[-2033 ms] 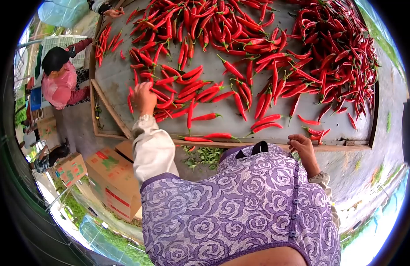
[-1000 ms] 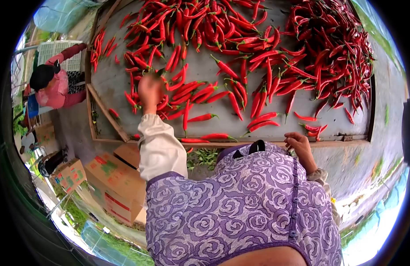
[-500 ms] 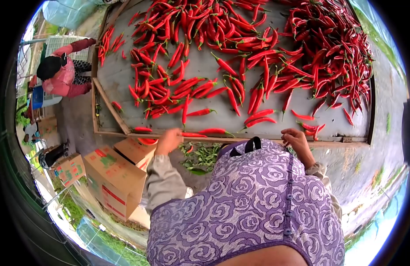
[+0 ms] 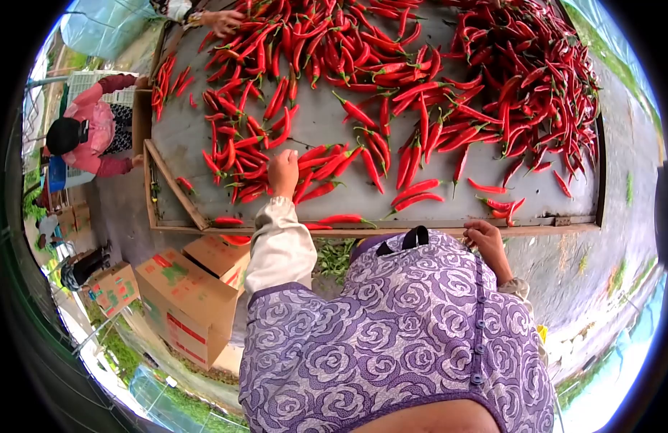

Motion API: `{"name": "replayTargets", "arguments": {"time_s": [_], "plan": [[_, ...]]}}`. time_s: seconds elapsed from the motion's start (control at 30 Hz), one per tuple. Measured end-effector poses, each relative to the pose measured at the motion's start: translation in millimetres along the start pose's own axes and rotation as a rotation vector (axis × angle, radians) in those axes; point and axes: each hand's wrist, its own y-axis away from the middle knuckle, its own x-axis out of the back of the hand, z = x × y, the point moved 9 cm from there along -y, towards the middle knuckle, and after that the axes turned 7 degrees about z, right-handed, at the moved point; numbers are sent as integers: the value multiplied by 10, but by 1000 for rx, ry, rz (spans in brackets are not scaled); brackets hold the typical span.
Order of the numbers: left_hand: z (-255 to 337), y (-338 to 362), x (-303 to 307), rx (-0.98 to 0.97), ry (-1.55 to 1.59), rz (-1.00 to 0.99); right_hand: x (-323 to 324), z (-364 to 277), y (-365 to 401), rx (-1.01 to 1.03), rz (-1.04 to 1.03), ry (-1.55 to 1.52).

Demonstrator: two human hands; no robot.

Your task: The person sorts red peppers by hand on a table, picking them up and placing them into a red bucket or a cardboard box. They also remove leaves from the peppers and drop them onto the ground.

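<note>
My left hand [image 4: 283, 173] is over the table among red chili peppers [image 4: 321, 169], its fingers curled down. Whatever those fingers grip is hidden beneath the hand. My right hand [image 4: 485, 242] hangs at the table's front edge with fingers bent in, and nothing shows in them. A few chili peppers [image 4: 503, 208] lie just beyond it. Single peppers [image 4: 345, 219] also lie along the near edge, to the right of my left forearm.
The wood-rimmed table [image 4: 391, 232] carries a big pepper heap [image 4: 536, 94] at right. Another person's hand [image 4: 222, 23] reaches in at the top left. A person in pink [image 4: 92, 133] is at the left side. Cardboard boxes [image 4: 182, 303] stand on the ground at lower left.
My left hand has moved from the front edge forward onto the peppers. My right hand stays near the edge. Another person's hand has come in at the top left.
</note>
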Motion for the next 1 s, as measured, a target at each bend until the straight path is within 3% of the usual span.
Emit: {"name": "replayTargets", "arguments": {"time_s": [0.23,0.33,0.5,0.57,0.63,0.7,0.77,0.83,0.9,0.93,1.0], "plan": [[149,-374,-27,-42,-175,-59,-148,-95,3,31,1,114],[-18,-565,-172,54,-142,-182,-105,-116,-15,51,20,90],[-95,-508,-63,17,-128,-111,-132,-121,0,37,16,117],[-231,-276,5,308,651,-228,-116,-103,5,27,16,128],[10,185,365,425,916,-418,-116,-53,-12,18,5,98],[119,767,572,354,804,-720,-137,-4,-57,13,-8,103],[33,1547,537,481,633,-1119,-155,14,-86,9,-16,107],[-118,2277,363,423,347,-1477,-227,-30,-130,53,-47,174],[-133,2422,416,-117,-240,-1278,-289,-126,-134,49,-50,187],[-77,2333,364,-246,-329,-1174,-308,-159,-139,55,-57,191],[126,1912,218,-108,-120,-871,-325,-209,-149,83,-64,189]]}}
